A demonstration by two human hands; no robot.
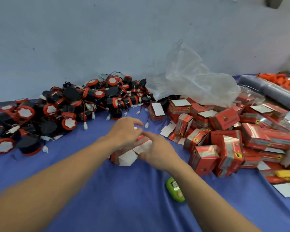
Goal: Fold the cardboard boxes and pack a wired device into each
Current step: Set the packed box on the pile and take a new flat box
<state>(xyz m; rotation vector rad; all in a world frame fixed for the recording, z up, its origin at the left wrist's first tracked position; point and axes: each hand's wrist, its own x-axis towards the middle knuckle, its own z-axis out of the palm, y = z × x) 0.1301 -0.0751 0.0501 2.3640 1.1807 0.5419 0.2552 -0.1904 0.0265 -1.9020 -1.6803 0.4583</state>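
Gripping the red box (132, 150) in the middle of the desk (107, 198), the left hand (126, 131) steadies its far end with curled fingers (137, 122) while the right hand (157, 153) clasps its side, apparently so that the white flaps (127, 159) can be tucked in.

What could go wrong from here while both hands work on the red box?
The red box has white flaps open between the left hand and right hand; a rushed fold may crease them. Wires in the device pile look tangled, so pulling one could drag others. The right forearm passes close to the green counter and might knock it.
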